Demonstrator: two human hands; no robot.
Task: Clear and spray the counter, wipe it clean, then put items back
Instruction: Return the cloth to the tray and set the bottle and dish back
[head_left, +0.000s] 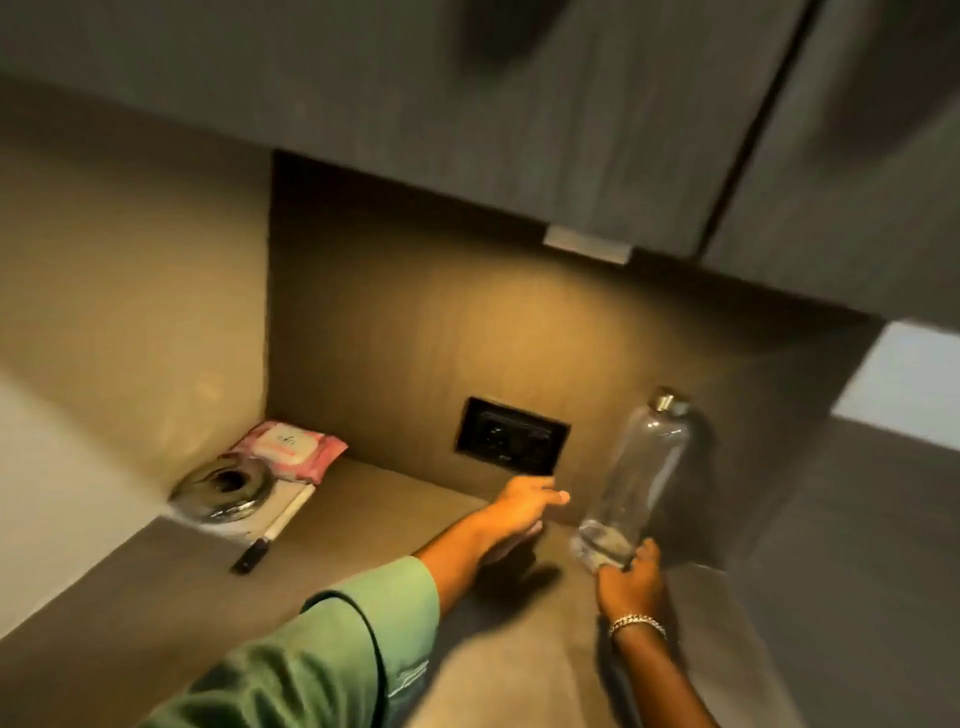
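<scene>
The clear bottle (631, 480) is gripped low down, at its base, by the right hand (631, 574), fingers wrapped around the bottom. It is tilted, its long axis running up and away to the capped neck, which leans toward the back wall just right of the wall socket (511, 439). The left hand (519, 506) is stretched out just left of the bottle's base, below the socket; it is blurred, something pale seems to be pressed under the palm, and how far the fingers are spread cannot be told. The bottle is judged to be the item handled now, and the right hand is plainly the nearer one. Well left of the socket, in the corner, a pink wipes pack (291, 449) is seen, with a shiny round dish (223, 491) touching its near edge and a knife (272, 530) lying just beside both on the counter (156, 597). Whether the bottle's base is touching the counter is hidden by the fingers.
</scene>
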